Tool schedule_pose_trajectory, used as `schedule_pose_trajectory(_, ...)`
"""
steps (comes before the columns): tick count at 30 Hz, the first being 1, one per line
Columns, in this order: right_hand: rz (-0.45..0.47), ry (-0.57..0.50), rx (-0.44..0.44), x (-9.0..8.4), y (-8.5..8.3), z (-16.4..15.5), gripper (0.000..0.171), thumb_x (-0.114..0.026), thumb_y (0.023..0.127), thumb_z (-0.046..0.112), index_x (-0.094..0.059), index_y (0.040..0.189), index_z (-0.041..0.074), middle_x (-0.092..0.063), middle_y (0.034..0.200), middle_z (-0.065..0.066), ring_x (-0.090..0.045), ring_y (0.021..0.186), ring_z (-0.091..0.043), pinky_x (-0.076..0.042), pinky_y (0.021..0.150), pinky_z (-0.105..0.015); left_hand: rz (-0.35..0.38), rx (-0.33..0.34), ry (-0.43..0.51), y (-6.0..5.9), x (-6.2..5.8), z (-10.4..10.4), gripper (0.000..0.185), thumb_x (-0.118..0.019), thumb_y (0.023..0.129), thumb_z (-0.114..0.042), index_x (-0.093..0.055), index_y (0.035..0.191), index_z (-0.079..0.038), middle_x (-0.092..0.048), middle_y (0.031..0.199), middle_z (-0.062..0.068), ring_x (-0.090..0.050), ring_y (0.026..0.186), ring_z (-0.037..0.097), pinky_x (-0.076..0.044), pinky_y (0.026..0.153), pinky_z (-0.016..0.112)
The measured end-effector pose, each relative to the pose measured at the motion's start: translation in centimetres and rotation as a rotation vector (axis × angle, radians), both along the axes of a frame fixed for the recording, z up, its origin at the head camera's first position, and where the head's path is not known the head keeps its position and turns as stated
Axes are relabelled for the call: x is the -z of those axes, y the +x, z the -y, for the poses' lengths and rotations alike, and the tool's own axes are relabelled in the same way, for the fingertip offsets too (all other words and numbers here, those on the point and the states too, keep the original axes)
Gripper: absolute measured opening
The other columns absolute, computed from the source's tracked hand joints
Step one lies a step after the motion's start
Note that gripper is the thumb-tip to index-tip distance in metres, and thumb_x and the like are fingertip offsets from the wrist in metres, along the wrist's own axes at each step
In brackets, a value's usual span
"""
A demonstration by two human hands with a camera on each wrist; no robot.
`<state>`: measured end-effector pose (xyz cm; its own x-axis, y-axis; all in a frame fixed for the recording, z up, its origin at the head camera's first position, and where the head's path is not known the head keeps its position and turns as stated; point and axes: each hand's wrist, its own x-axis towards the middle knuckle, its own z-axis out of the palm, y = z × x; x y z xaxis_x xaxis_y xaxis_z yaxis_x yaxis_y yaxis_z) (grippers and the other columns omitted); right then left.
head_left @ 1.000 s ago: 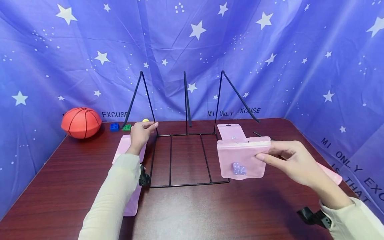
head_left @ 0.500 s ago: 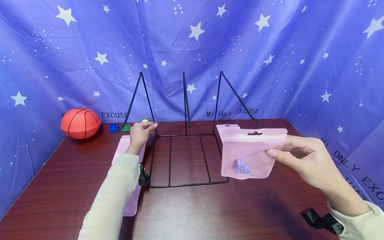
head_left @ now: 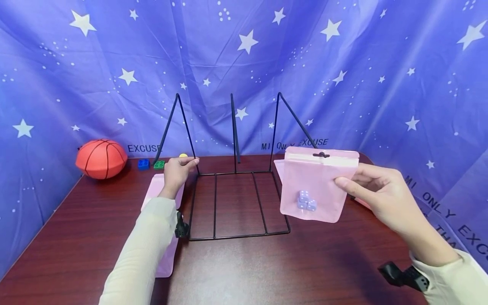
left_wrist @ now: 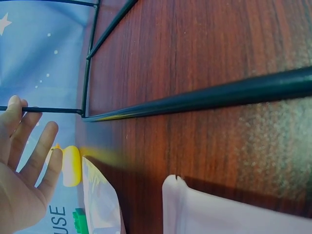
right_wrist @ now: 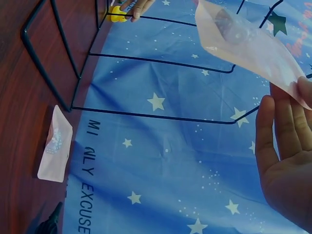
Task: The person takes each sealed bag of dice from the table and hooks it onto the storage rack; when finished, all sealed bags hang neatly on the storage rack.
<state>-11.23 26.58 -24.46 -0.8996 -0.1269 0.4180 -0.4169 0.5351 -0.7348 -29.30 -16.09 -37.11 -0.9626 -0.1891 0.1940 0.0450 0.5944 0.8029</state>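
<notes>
My left hand (head_left: 177, 176) pinches the left upright of a black wire rack (head_left: 240, 236) between thumb and index finger; its other fingers are spread in the left wrist view. The rack stands on the table with three slanted arms at the top. My right hand (head_left: 385, 199) pinches a pink zip pouch (head_left: 324, 180) by its right edge, raised at the rack's right side. Several pale purple dice (head_left: 306, 201) show through its front, and a hang hole is near its top. A second pink pouch (right_wrist: 56, 151) lies behind it, mostly hidden in the head view.
More pink pouches (head_left: 165, 262) lie by my left forearm. Further back sit a red basketball (head_left: 102, 159), a blue block (head_left: 143, 164), a green block (head_left: 159, 164) and a small yellow toy (left_wrist: 72, 165). A star-printed curtain (head_left: 206, 42) closes off the back and sides.
My right hand has lifted the pouch and shifted it a little to the right, its top now tilted so the hang hole shows. My left hand stays on the rack.
</notes>
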Motion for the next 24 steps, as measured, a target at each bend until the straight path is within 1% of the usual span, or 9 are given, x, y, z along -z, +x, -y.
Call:
schedule_pose_trajectory(3, -0.006, 0.019, -0.001, 0.1, -0.2, 0.2, 0.014, -0.073, 0.093, 0.003, -0.078, 0.103, 0.01, -0.075, 0.077, 0.002, -0.062, 0.066, -0.007, -0.045, 0.061, -0.022, -0.002, 0.001, 0.009, 0.0, 0.1, 0.0, 0.031, -0.072, 0.097, -0.029, -0.076, 0.118, -0.006, -0.074, 0.109, 0.019, -0.066, 0.113, 0.035, -0.046, 0.097, 0.048)
schedule_pose_trajectory(9, 0.002, 0.065, 0.002, -0.2, -0.7, 0.5, 0.015, -0.072, 0.095, 0.01, -0.078, 0.109, 0.012, -0.078, 0.086, 0.005, -0.068, 0.076, -0.003, -0.046, 0.066, -0.018, -0.024, 0.004, 0.012, -0.1, 0.2, 0.0, 0.03, -0.072, 0.097, -0.028, -0.077, 0.116, -0.006, -0.075, 0.104, 0.018, -0.07, 0.106, 0.034, -0.047, 0.093, 0.046)
schedule_pose_trajectory(12, 0.004, 0.101, 0.033, -0.3, -1.1, 0.7, 0.013, -0.073, 0.096, 0.016, -0.078, 0.107, 0.012, -0.078, 0.085, 0.008, -0.064, 0.077, 0.0, -0.043, 0.064, -0.019, -0.033, 0.003, 0.014, -0.1, 0.2, -0.1, 0.029, -0.073, 0.096, -0.028, -0.078, 0.115, -0.006, -0.075, 0.102, 0.017, -0.071, 0.103, 0.033, -0.048, 0.092, 0.045)
schedule_pose_trajectory(14, 0.005, 0.114, 0.055, -0.4, -1.3, 0.8, 0.011, -0.074, 0.095, 0.019, -0.078, 0.102, 0.012, -0.077, 0.082, 0.009, -0.06, 0.073, -0.001, -0.04, 0.061, -0.022, -0.035, 0.001, 0.014, -0.1, 0.2, -0.1, 0.029, -0.073, 0.096, -0.028, -0.078, 0.115, -0.006, -0.075, 0.103, 0.017, -0.071, 0.104, 0.033, -0.048, 0.092, 0.045)
schedule_pose_trajectory(15, 0.007, 0.113, 0.066, -0.4, -1.4, 0.9, 0.01, -0.074, 0.095, 0.02, -0.078, 0.1, 0.012, -0.076, 0.08, 0.009, -0.057, 0.068, -0.003, -0.039, 0.057, -0.024, -0.033, 0.002, 0.017, -0.1, 0.2, -0.1, 0.029, -0.073, 0.096, -0.029, -0.078, 0.115, -0.006, -0.075, 0.103, 0.017, -0.071, 0.103, 0.033, -0.048, 0.092, 0.045)
schedule_pose_trajectory(18, 0.02, 0.084, 0.08, -0.4, -1.8, 1.0, 0.008, -0.075, 0.095, 0.023, -0.077, 0.097, 0.015, -0.074, 0.076, 0.01, -0.05, 0.053, -0.006, -0.038, 0.046, -0.027, -0.029, -0.002, 0.021, -0.2, 0.3, -0.1, 0.03, -0.073, 0.096, -0.029, -0.078, 0.115, -0.006, -0.075, 0.103, 0.017, -0.071, 0.104, 0.033, -0.048, 0.093, 0.044)
schedule_pose_trajectory(20, 0.011, 0.068, 0.082, -0.3, -2.1, 1.2, 0.007, -0.075, 0.095, 0.022, -0.076, 0.096, 0.015, -0.073, 0.074, 0.011, -0.044, 0.046, -0.005, -0.035, 0.042, -0.028, -0.026, -0.001, 0.026, -0.2, 0.3, -0.1, 0.03, -0.072, 0.097, -0.029, -0.078, 0.115, -0.006, -0.075, 0.102, 0.017, -0.072, 0.101, 0.032, -0.048, 0.092, 0.044)
schedule_pose_trajectory(21, 0.005, 0.065, 0.084, -0.3, -2.2, 1.2, 0.007, -0.075, 0.095, 0.022, -0.076, 0.096, 0.015, -0.073, 0.074, 0.011, -0.044, 0.046, -0.005, -0.036, 0.042, -0.027, -0.025, 0.0, 0.029, -0.2, 0.3, -0.1, 0.03, -0.072, 0.097, -0.029, -0.078, 0.115, -0.006, -0.075, 0.101, 0.017, -0.073, 0.099, 0.032, -0.048, 0.091, 0.043)
schedule_pose_trajectory(24, -0.027, 0.06, 0.078, -0.3, -2.5, 1.5, 0.009, -0.075, 0.095, 0.021, -0.077, 0.096, 0.012, -0.074, 0.076, 0.01, -0.053, 0.057, -0.002, -0.04, 0.053, -0.022, -0.023, 0.002, 0.029, -0.1, 0.3, -0.1, 0.029, -0.072, 0.097, -0.029, -0.078, 0.115, -0.006, -0.075, 0.1, 0.017, -0.074, 0.095, 0.032, -0.048, 0.088, 0.041)
